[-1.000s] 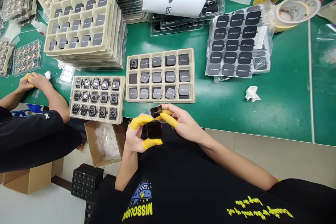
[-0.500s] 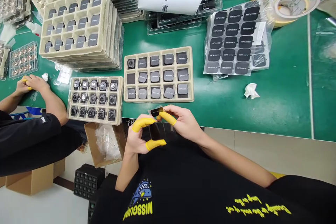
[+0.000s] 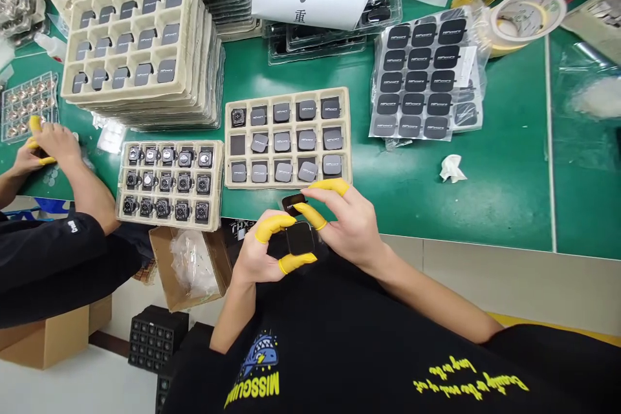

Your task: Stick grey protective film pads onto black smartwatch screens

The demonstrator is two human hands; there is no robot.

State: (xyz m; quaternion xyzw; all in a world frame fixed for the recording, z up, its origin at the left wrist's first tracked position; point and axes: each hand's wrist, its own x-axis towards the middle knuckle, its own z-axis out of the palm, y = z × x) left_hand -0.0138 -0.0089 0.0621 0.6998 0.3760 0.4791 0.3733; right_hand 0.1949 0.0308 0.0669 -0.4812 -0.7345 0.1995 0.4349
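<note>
Yellow finger cots cover fingertips on both hands. My left hand (image 3: 255, 251) grips a square black watch case (image 3: 300, 239) by its edges, thumb on one side and forefinger on the other. Its dark glossy face is turned up toward me. My right hand (image 3: 353, 228) pinches a black rounded-square film (image 3: 292, 204) with faint lettering, just above the watch case and close to it. Beyond my hands lies a beige tray (image 3: 350, 142). Most of its cells hold lettered black squares, one shows a watch back, and one has only a dark pad.
Left of it stands another tray of watch cases (image 3: 219, 191), with a tall tray stack (image 3: 206, 71) behind. Sheets of lettered black films (image 3: 416, 81), a tape roll (image 3: 526, 16) and crumpled tissue (image 3: 453, 169) lie rightward. A co-worker's hands (image 3: 58, 145) are at far left.
The watch case has turned so its face shows more squarely. My right forefinger has lifted and straightened along the film's upper edge. The camera view has shifted slightly.
</note>
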